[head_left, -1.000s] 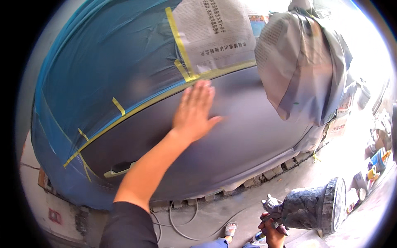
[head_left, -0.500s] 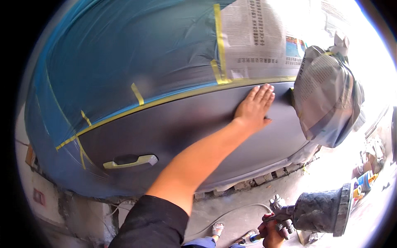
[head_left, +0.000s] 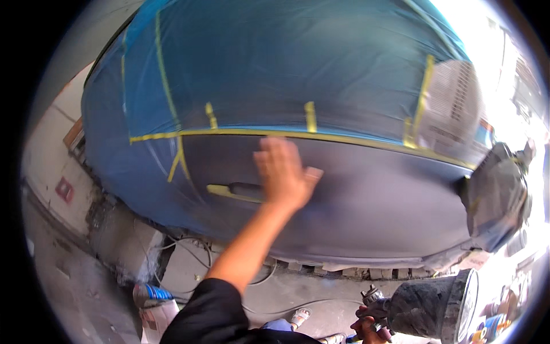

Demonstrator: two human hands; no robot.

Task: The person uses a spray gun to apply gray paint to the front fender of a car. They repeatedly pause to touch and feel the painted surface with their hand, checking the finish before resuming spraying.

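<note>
While the left hand (head_left: 285, 178) lies flat over the door (head_left: 372, 200), near its upper edge and just right of the handle (head_left: 230, 194), the right hand (head_left: 368, 331) grips a spray gun (head_left: 418, 307) low on the right, well apart from the panel. The left hand is wide and holds nothing, its thumb out to the right; it is blurred, so I cannot tell whether the palm touches the door or hangs just above it.

The door fills the middle of the view. Masking looks done: blue film (head_left: 240, 69) covers the area above and to the left, yellow tape (head_left: 355, 139) runs along the top edge, newspaper (head_left: 450, 106) sits at the upper right, and the mirror (head_left: 497, 198) is wrapped. The panel appears dull, dark grey and fairly even, so I judge the surface well advanced, though whether that is a fresh coat cannot be told. All this masking is still on, so uncovering seems left to do. Below, a hose (head_left: 309, 304) curls across the floor (head_left: 289, 288).
</note>
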